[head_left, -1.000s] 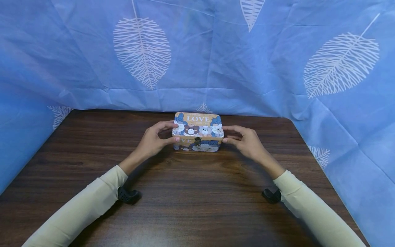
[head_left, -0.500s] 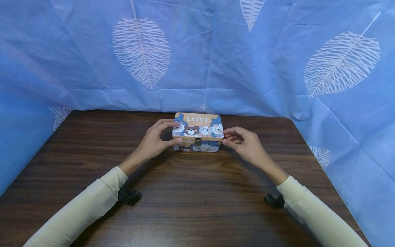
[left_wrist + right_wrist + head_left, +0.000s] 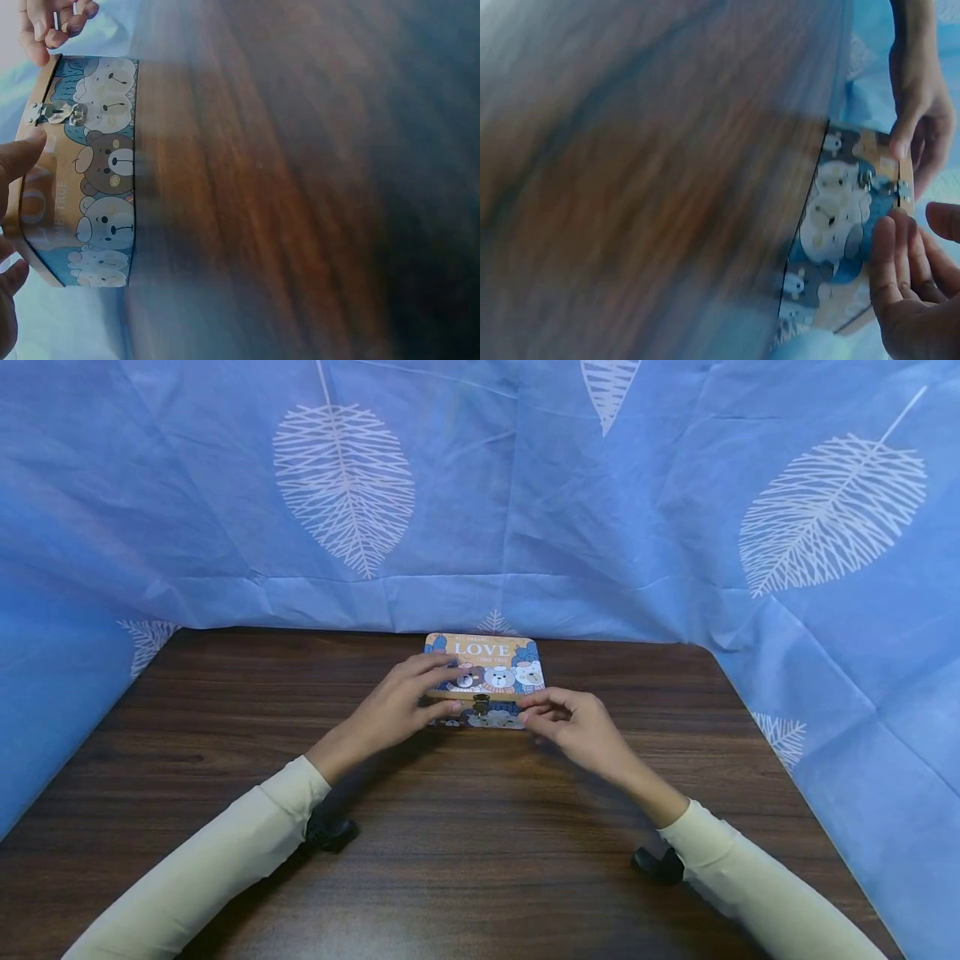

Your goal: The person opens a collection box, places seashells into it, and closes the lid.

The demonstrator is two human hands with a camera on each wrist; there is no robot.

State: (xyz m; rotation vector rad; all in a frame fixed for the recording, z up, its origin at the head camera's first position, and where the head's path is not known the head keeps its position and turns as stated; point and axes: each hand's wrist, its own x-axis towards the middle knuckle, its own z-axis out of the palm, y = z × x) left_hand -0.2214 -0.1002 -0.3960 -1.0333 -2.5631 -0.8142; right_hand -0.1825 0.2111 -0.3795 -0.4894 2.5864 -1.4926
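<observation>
A bear-printed box point(image 3: 487, 681) sits at the tabletop's point(image 3: 480, 852) far edge, partly hidden by both hands. The left hand point(image 3: 397, 706) pinches its lid corner; the right hand's point(image 3: 573, 727) curled grip touches the front. Only the left wrist view shows the clasp point(image 3: 56, 112) clearly.
</observation>
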